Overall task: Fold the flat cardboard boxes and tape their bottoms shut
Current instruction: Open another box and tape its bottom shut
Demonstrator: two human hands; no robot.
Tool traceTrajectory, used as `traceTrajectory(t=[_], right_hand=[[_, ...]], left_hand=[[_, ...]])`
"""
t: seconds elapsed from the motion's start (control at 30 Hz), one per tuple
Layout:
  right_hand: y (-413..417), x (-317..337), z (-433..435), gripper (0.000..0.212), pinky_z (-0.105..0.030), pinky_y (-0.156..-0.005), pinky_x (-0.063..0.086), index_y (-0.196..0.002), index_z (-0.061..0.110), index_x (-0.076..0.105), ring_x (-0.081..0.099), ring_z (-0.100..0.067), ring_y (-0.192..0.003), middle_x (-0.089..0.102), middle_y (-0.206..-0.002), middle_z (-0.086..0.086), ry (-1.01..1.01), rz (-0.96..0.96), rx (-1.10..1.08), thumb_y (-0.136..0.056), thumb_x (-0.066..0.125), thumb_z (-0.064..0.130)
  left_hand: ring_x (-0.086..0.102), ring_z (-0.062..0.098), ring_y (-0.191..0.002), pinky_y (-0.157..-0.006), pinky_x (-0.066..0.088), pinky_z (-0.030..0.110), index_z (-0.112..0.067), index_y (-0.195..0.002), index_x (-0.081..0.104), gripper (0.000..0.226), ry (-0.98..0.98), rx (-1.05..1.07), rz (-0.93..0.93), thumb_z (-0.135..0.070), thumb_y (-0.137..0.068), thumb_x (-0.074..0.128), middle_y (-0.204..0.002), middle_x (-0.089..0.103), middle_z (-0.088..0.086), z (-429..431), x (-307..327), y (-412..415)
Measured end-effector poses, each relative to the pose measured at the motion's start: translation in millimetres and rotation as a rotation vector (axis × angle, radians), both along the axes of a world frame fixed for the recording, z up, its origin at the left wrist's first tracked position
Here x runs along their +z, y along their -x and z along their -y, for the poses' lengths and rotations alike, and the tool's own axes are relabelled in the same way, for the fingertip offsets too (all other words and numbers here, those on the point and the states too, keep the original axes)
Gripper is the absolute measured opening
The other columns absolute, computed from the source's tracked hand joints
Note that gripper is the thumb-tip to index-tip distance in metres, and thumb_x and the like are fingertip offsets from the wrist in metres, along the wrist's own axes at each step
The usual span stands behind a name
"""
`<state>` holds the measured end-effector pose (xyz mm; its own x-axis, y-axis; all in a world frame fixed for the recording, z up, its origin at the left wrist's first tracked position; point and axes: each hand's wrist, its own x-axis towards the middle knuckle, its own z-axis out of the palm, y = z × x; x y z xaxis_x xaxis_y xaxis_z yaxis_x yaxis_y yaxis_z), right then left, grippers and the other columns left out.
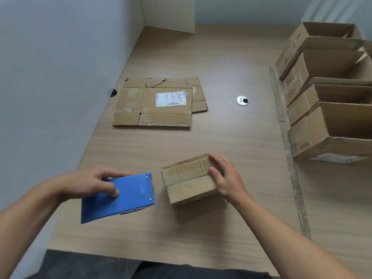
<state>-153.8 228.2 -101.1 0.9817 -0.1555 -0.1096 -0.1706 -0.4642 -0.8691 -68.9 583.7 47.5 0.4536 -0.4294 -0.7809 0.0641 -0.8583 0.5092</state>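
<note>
A small folded cardboard box [189, 184] stands on the wooden table [231, 137] with its closed flaps facing up, a seam running across them. My right hand [225, 176] holds its right end, thumb on top and fingers over the far corner. My left hand [94, 182] grips a blue tape dispenser [120, 198], whose toothed metal edge sits just left of the box, a small gap apart. Farther back lies a flat cardboard box [153, 103] with a white shipping label, and a second flat piece pokes out from under its right side.
Several assembled open boxes [326, 97] are lined up along the right side. A strip of used tape [285, 137] runs down the table beside them. A round metal cable grommet [242, 100] sits mid-table. A grey wall borders the left edge.
</note>
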Motion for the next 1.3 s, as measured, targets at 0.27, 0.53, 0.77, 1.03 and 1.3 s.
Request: traceTrajectory(t=[0.27,0.53,0.77,1.03,1.3], right_hand=[[3,3,-2,0.043,-0.023,-0.113,0.03,-0.139,0.029,0.054,0.042,-0.006,-0.133,0.05,-0.144,0.004,0.004,-0.018,-0.009,-0.098,0.06,0.018],[3,8,-4,0.043,-0.023,-0.113,0.029,-0.14,0.029,0.054,0.04,-0.009,-0.137,0.048,-0.147,0.004,0.04,-0.041,-0.011,-0.098,0.059,0.019],[3,9,-6,0.043,-0.023,-0.116,0.026,-0.14,0.03,0.054,0.037,-0.009,-0.141,0.046,-0.15,0.003,0.03,-0.053,-0.031,-0.099,0.059,0.019],[3,9,-12,0.043,-0.016,-0.111,0.02,-0.142,0.028,0.052,0.032,-0.01,-0.144,0.043,-0.153,0.001,0.088,-0.043,-0.034,-0.1,0.056,0.02],[0,8,-8,0.044,-0.016,-0.111,0.018,-0.144,0.026,0.049,0.028,-0.009,-0.146,0.04,-0.155,0.002,0.128,-0.063,-0.019,-0.101,0.054,0.023]], left_hand=[[0.068,0.008,-0.099,-0.098,0.047,0.033,-0.064,-0.115,0.06,0.056,-0.041,0.077,-0.026,-0.034,-0.067,0.06,-0.109,0.072,-0.017,-14,-13,2],[0.065,0.009,-0.1,-0.089,0.048,0.027,-0.066,-0.111,0.062,0.057,-0.124,0.076,0.019,-0.04,-0.06,0.059,-0.106,0.071,-0.018,20,-48,2],[0.063,0.007,-0.096,-0.08,0.049,0.026,-0.06,-0.116,0.062,0.06,-0.119,0.073,0.078,-0.038,-0.061,0.056,-0.107,0.068,-0.019,45,-49,4],[0.065,0.016,-0.083,-0.071,0.052,0.033,-0.031,-0.095,0.067,0.024,-0.272,0.045,0.289,-0.027,-0.075,0.054,-0.087,0.07,-0.006,78,-43,22],[0.061,0.021,-0.081,-0.061,0.038,0.028,-0.023,-0.078,0.057,0.008,-0.358,0.041,0.41,-0.026,-0.075,0.05,-0.078,0.061,-0.006,95,-46,27]])
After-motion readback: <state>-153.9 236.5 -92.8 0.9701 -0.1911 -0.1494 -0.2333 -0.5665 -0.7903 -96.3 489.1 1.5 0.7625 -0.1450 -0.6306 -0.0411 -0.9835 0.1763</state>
